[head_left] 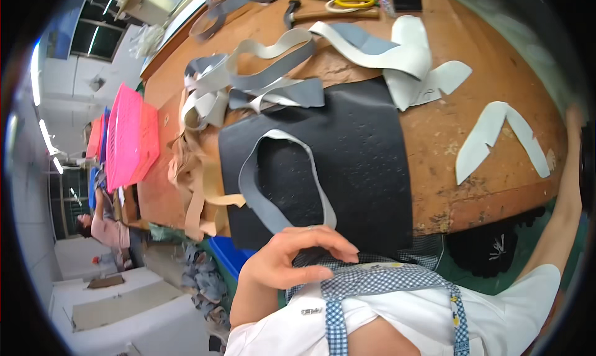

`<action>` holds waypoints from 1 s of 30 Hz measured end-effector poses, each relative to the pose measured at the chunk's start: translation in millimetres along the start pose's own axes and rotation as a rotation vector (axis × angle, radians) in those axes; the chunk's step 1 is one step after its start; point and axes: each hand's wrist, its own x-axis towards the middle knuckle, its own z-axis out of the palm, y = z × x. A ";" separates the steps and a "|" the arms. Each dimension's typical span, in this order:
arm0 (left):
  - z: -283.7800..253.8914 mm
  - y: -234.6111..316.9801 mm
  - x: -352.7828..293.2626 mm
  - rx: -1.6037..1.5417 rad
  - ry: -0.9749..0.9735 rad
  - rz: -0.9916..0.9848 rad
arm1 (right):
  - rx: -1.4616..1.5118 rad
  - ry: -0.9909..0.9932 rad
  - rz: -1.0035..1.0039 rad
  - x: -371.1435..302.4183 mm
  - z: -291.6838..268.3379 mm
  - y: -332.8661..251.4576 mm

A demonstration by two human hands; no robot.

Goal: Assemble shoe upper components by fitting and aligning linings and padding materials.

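My left hand [303,251] is in front of my apron, at the near edge of a black mat [363,163]. Its thumb and fingers are apart, with nothing seen between them. Just beyond it, a loop of grey and white strip [264,204] lies on the mat, its near end partly hidden by the hand. My right arm [562,213] stretches out to the far right. Only a bit of my right hand [574,117] shows at the dark rim, so its fingers are hidden. A dark object [586,169] is beside that wrist.
Grey and white strips [273,61] and tan strips [192,182] pile on the wooden table [447,138]. White pattern pieces [487,135] lie to the right. Yellow-handled scissors [357,3] rest at the back. A pink basket [133,138] stands left; another person [112,232] is beyond.
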 end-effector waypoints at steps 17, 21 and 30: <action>19.2 -0.2 -15.0 -0.112 0.104 -0.173 | 0.189 -0.045 0.201 -110.5 -142.8 -94.9; 18.9 -0.1 -11.8 -0.115 0.139 -0.181 | 0.141 -0.058 0.112 -103.8 -132.6 -103.6; 25.7 -0.3 -7.8 -0.120 0.196 -0.217 | 0.171 -0.014 0.101 -98.5 -134.5 -88.4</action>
